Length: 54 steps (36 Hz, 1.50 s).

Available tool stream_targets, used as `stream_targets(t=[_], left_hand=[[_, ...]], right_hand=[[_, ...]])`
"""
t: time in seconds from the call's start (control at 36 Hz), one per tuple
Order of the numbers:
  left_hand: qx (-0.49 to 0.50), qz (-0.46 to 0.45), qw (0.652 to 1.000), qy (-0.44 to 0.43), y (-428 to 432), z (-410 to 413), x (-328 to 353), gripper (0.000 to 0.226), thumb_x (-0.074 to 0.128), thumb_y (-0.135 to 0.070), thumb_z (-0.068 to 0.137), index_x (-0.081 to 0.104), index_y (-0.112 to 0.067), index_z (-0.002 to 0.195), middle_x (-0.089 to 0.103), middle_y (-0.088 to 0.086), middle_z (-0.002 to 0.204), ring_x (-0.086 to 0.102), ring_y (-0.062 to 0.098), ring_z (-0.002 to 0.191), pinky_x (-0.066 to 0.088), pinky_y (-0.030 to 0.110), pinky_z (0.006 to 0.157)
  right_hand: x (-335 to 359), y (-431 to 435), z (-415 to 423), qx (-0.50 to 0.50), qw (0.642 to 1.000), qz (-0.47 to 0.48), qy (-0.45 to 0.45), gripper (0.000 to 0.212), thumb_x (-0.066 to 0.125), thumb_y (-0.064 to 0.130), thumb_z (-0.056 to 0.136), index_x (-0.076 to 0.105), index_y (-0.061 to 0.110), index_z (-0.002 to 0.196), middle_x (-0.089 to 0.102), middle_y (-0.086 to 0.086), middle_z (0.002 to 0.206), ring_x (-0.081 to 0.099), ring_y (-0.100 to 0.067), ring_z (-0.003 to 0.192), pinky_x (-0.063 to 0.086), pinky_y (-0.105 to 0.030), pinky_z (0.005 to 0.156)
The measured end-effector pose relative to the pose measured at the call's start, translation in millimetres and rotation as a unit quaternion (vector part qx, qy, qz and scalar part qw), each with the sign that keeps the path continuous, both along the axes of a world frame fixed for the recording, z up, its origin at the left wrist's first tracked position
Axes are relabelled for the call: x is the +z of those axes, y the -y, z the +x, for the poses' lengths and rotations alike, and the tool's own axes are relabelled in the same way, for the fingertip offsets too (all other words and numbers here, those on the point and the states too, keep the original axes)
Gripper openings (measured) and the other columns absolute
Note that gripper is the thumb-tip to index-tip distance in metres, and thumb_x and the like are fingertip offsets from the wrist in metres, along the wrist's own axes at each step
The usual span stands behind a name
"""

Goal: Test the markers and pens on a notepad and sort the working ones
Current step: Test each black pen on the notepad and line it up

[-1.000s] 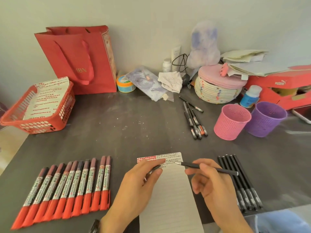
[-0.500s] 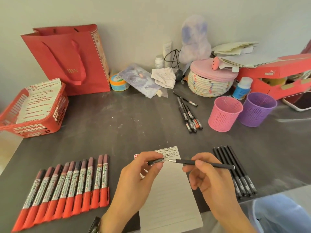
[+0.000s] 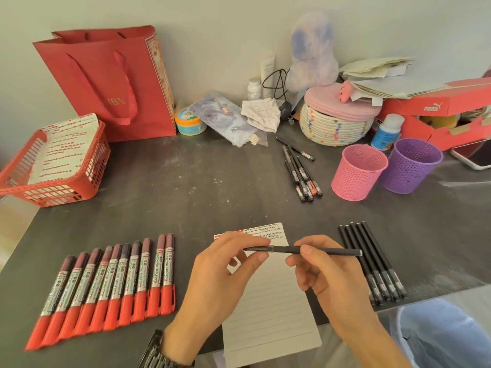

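Black pen [image 3: 316, 251]: horizontal above notepad [image 3: 271, 309]; barrel clamped in right hand [image 3: 332, 277] fingers, cap end pinched by left hand [image 3: 220, 272] fingers.

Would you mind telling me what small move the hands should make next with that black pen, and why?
Probably release the cap end and carry the black pen to a sorting spot. The left hand pinches its cap end and the right hand holds the barrel, level above the notepad, whose top already carries scribbles. Which of the cups or piles is the destination cannot be told.
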<state>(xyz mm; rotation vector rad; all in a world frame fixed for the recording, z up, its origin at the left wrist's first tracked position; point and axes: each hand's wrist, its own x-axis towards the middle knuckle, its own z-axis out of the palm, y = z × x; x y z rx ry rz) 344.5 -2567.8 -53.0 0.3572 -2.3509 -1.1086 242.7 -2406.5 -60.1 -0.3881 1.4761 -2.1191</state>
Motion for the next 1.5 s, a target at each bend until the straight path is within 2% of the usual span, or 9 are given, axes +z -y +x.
stream_targets(t=[0.31, 0.56, 0.69, 0.78, 0.86, 0.94, 1.06, 1.17, 1.5], left_hand=[[0.005, -0.032, 0.998, -0.046, -5, 0, 2, 0.022, 0.069, -0.033, 0.084, 0.075, -0.033, 0.105, 0.069, -0.022, 0.098, 0.065, 0.005, 0.088, 0.052, 0.015, 0.071], [-0.009, -0.048, 0.997, -0.053, -8, 0, -12, 0.022, 0.076, -0.024, 0.085, 0.077, -0.029, 0.107, 0.069, -0.021, 0.101, 0.065, 0.001, 0.091, 0.046, 0.009, 0.076], [-0.025, -0.07, 0.994, 0.079, -8, 2, -27, 0.049, 0.053, -0.066, 0.089, 0.042, -0.061, 0.136, 0.045, -0.044, 0.13, 0.044, -0.014, 0.122, 0.037, 0.007, 0.091], [0.006, -0.09, 0.989, 0.119, 3, 4, -38, 0.056, 0.044, -0.071, 0.086, 0.029, -0.062, 0.14, 0.029, -0.054, 0.131, 0.026, -0.026, 0.125, 0.025, 0.007, 0.097], [0.029, -0.108, 0.984, 0.142, 14, 4, -43, 0.056, 0.045, -0.061, 0.09, 0.039, -0.046, 0.143, 0.035, -0.041, 0.136, 0.029, -0.014, 0.131, 0.03, 0.022, 0.109], [0.048, -0.114, 0.979, 0.163, 18, 4, -51, 0.056, 0.043, -0.056, 0.091, 0.044, -0.036, 0.144, 0.043, -0.022, 0.144, 0.035, 0.006, 0.139, 0.026, 0.028, 0.114], [0.06, -0.132, 0.973, 0.177, 18, 3, -61, 0.05, 0.042, -0.056, 0.097, 0.049, -0.032, 0.141, 0.049, -0.016, 0.143, 0.039, 0.009, 0.136, 0.024, 0.026, 0.113], [0.059, -0.132, 0.972, 0.187, 20, 4, -63, 0.056, 0.036, -0.061, 0.092, 0.047, -0.035, 0.141, 0.048, -0.019, 0.143, 0.037, 0.006, 0.137, 0.025, 0.028, 0.112], [0.054, -0.132, 0.971, 0.194, 21, 5, -64, 0.05, 0.052, -0.049, 0.095, 0.045, -0.034, 0.142, 0.047, -0.019, 0.144, 0.037, 0.008, 0.138, 0.023, 0.027, 0.112]], right_hand=[[0, 10, 7, -0.003, 1.0, 0.001, 0.025, 0.004, 0.077, 0.018, 0.082, 0.078, 0.014, 0.081, 0.072, -0.021, 0.074, 0.055, -0.017, 0.049, 0.045, -0.024, 0.046], [-10, 11, 17, 0.008, 0.999, 0.005, 0.039, 0.027, 0.085, 0.034, 0.076, 0.078, 0.015, 0.092, 0.07, -0.013, 0.077, 0.062, -0.018, 0.062, 0.051, -0.025, 0.057], [-9, -3, 6, -0.06, 0.993, 0.095, -0.024, 0.031, 0.079, 0.052, 0.078, 0.079, 0.025, 0.094, 0.075, -0.006, 0.082, 0.071, -0.016, 0.074, 0.058, -0.026, 0.066], [3, -31, -25, -0.084, 0.984, 0.144, -0.063, 0.028, 0.069, 0.05, 0.077, 0.076, 0.026, 0.09, 0.076, -0.002, 0.089, 0.074, -0.015, 0.081, 0.06, -0.024, 0.069], [17, -69, -63, -0.062, 0.96, 0.245, -0.122, 0.017, 0.065, 0.035, 0.089, 0.073, 0.021, 0.092, 0.075, -0.005, 0.082, 0.074, -0.016, 0.076, 0.061, -0.024, 0.068], [25, -105, -97, -0.013, 0.904, 0.385, -0.186, 0.007, 0.066, 0.022, 0.095, 0.069, 0.02, 0.101, 0.073, -0.005, 0.072, 0.071, -0.014, 0.065, 0.061, -0.029, 0.064], [30, -131, -125, 0.039, 0.824, 0.527, -0.203, 0.022, 0.075, 0.037, 0.087, 0.057, 0.035, 0.101, 0.074, 0.001, 0.069, 0.069, -0.012, 0.059, 0.057, -0.034, 0.07], [20, -135, -137, 0.085, 0.745, 0.623, -0.223, 0.031, 0.077, 0.043, 0.085, 0.051, 0.033, 0.099, 0.074, 0.008, 0.065, 0.064, -0.006, 0.051, 0.056, -0.035, 0.072], [-2, -138, -138, 0.1, 0.755, 0.613, -0.212, 0.022, 0.075, 0.043, 0.087, 0.058, 0.042, 0.103, 0.075, 0.013, 0.075, 0.072, -0.009, 0.064, 0.062, -0.039, 0.074]])
